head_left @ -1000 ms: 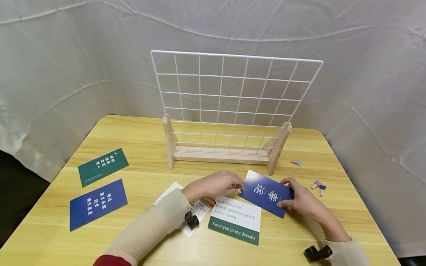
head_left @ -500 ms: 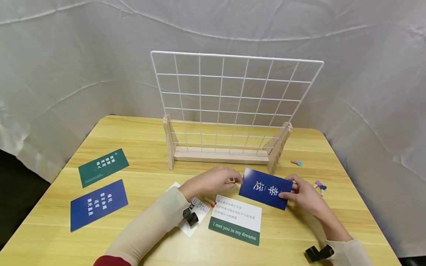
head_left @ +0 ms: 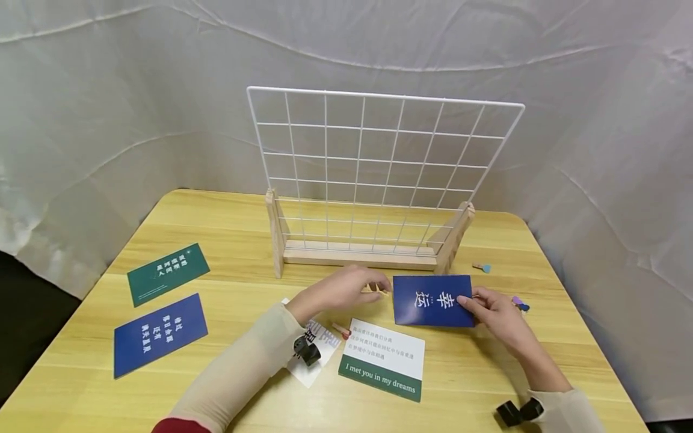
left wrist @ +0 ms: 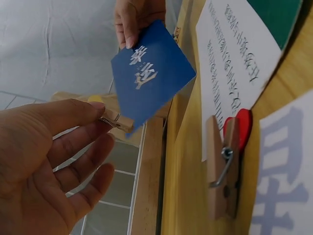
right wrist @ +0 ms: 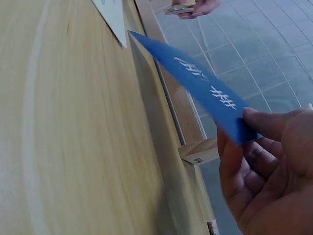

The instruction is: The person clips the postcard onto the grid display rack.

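Observation:
My right hand (head_left: 495, 316) holds a blue card (head_left: 432, 300) with white characters by its right end, thumb on the printed face and fingers behind. In the right wrist view the card (right wrist: 195, 83) is tilted above the table. Between thumb and forefinger my left hand (head_left: 346, 291) pinches a small wooden clothespin (left wrist: 117, 121) with a yellow piece on it. That clothespin overlaps the near corner of the card in the left wrist view. Another clothespin with a red heart (left wrist: 225, 166) lies under my left forearm's side, beside the white-and-green card (head_left: 382, 358).
A white wire grid (head_left: 379, 159) stands in a wooden base (head_left: 360, 255) behind the hands. A green card (head_left: 168, 273) and a blue card (head_left: 160, 335) lie at the left. A white card (head_left: 314, 355) is partly under the left wrist. Small clothespins (head_left: 482, 268) lie at the right.
My right hand has lifted the blue card off the table and turned it level, facing the grid. My left hand has drawn slightly up and back with its clothespin.

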`<state>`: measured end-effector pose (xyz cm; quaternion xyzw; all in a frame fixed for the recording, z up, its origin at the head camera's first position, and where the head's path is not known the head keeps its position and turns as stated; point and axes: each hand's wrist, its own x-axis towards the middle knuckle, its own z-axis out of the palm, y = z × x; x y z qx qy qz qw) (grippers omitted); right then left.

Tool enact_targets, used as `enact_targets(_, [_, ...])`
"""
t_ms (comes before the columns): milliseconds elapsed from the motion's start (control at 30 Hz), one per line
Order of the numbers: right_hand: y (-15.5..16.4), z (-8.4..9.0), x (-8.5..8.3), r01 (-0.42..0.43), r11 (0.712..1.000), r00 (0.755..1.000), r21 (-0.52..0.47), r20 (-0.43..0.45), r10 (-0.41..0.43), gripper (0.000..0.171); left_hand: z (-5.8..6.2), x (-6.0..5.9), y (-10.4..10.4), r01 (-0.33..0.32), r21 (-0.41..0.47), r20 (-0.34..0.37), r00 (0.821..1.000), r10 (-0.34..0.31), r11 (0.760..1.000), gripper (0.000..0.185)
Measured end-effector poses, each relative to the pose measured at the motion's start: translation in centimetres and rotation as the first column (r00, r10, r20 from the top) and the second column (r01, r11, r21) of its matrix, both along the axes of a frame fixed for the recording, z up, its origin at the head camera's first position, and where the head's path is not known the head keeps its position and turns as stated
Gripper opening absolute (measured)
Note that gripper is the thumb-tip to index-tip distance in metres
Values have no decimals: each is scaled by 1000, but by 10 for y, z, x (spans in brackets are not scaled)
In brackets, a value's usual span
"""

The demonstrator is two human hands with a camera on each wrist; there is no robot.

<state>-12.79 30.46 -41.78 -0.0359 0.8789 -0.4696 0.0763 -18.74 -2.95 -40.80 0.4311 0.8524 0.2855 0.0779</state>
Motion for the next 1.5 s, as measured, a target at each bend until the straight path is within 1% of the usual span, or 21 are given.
enact_targets(133, [1,0,0,-49,997,999,-59,12,50,37,4,-2,-3,-24,46,54,998,22,999,22])
enact_targets(233, [1,2,-2,-67,994,998,-82,12,69,38,9,-5,-5,-48,87,74,996,41,995,19])
enact_targets(367, [-1,7,-5,-80,993,997,-87,-4,80,40,15,-8,-7,-79,128,71,995,70,989,18])
enact_targets(500, [-3,14,-8,-85,996,996,-42,-35,83,34,23,-12,-7,-92,151,55,995,84,984,18])
enact_targets(633, [-5,23,-10,-79,997,992,24,-93,81,25,32,-14,-9,-114,178,48,993,107,977,15])
enact_targets(733, [-7,28,-12,-61,997,986,57,-149,68,22,39,-16,-11,-137,207,48,990,130,969,12])
enact_targets(933, [-8,37,-16,-36,997,970,68,-237,51,23,50,-21,-15,-173,270,65,985,162,947,18])
enact_targets(1067, [-8,45,-20,-19,997,962,78,-272,39,23,57,-24,-16,-182,300,85,983,164,936,18])
enact_targets(1167, [-9,52,-23,-10,998,960,67,-279,28,25,62,-26,-17,-191,321,95,981,169,928,18])
enact_targets(1300, [-11,63,-27,14,998,956,60,-295,4,27,67,-28,-17,-202,364,97,979,178,909,21])
enact_targets(1400, [-13,71,-29,33,998,945,53,-326,-14,27,72,-29,-17,-203,385,92,979,182,900,24])
enact_targets(1500, [-13,78,-30,19,1000,937,7,-350,-15,27,77,-30,-17,-215,388,94,977,193,896,25])
